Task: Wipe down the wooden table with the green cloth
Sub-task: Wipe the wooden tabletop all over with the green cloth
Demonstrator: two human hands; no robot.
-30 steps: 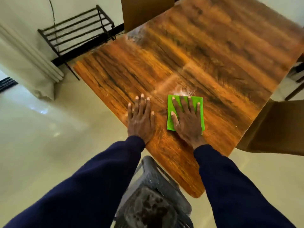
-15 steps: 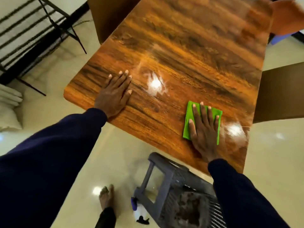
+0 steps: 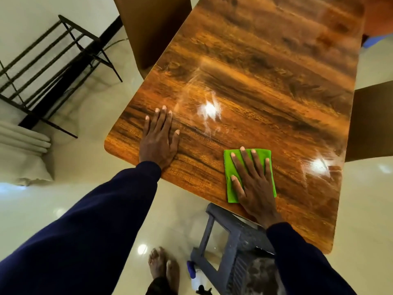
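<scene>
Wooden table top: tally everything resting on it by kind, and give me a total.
Bare hands: 2, the left hand flat on the wood and the right hand flat on the cloth.
Bright green rectangular cloth: 1, under the right hand.
Total: 3

Green cloth (image 3: 231,167) flat on wooden table (image 3: 265,81)

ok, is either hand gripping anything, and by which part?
Nothing gripped. Right hand presses flat on the middle of the green cloth; left hand rests flat on the wooden table.
</scene>
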